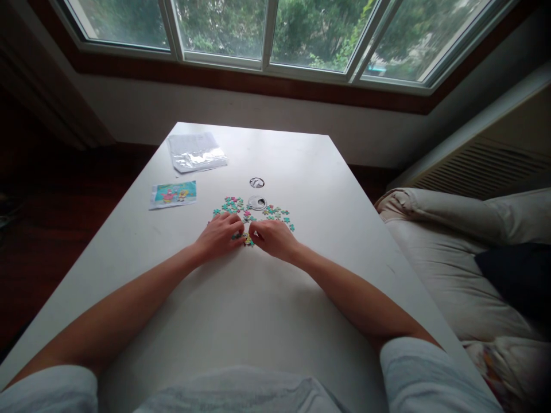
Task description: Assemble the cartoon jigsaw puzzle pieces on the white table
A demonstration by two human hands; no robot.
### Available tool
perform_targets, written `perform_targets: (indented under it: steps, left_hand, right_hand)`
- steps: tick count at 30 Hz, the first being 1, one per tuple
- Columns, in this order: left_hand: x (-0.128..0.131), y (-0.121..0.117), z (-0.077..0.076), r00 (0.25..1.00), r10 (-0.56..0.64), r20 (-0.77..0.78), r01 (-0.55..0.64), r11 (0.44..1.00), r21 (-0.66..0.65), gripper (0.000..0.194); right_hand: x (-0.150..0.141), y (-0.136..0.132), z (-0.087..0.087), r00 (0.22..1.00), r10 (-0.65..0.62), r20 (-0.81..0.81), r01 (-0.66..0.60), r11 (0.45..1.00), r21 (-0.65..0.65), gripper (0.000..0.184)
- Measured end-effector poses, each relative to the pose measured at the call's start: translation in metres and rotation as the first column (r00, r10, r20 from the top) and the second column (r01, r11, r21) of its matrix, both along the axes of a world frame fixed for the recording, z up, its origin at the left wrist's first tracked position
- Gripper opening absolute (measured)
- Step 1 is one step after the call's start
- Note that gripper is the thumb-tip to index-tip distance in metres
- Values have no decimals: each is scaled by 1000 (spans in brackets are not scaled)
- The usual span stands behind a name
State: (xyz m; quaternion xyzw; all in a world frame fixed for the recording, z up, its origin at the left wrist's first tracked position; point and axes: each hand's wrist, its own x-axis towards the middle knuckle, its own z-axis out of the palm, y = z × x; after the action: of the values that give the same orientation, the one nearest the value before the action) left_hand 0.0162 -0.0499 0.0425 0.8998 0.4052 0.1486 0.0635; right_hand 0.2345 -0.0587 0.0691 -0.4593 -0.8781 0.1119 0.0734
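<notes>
1. Small cluster of jigsaw pieces, yellow and green, on the tabletop, in the narrow gap between the two hands. Key relation: it lies to the right of the left fingertips and to the left of the right ones, almost midway. Too close to call which hand is nearer. Too small and covered to read a long axis.
2. Left hand: low over the tabletop, fingers bent toward the cluster, a few pieces showing by the fingertips. Cannot tell whether it pinches one.
3. Right hand: fingers curled in, knuckles up, tips turned toward the cluster. Its grip is hidden; cannot tell whether a piece is in it.
4. Beyond the hands, loose pieces spread crosswise: a left group past the left knuckles, a right group past the right hand.
5. Between those groups, a round silvery object; a second round object just past it.
6. Farther left, a picture sheet, colourful, longer side roughly crosswise; behind it, a clear plastic bag near the far left corner.
</notes>
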Motion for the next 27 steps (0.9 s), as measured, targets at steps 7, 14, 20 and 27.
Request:
perform_targets:
  steps: [7,14,20,27]
  left_hand:
    - [-1,1,-1,1000,-2,-1,2,1000,6,16]
    - [1,0,0,1000,6,8,-6,1000,19,15]
    - [1,-1,0,1000,-1,-4,1,1000,14,17]
    - [0,-2,1,1000,-2,-9,2,1000,25,16]
  right_hand:
    - [1,5,-15,999,16,-30,-18,998,-66,17]
    - [26,38,-27,935,-219,-278,252,964,89,16]
    - [51,63,-40,915,-342,-216,376,916,142,18]
    - [49,67,-44,906,-366,-211,380,925,25,18]
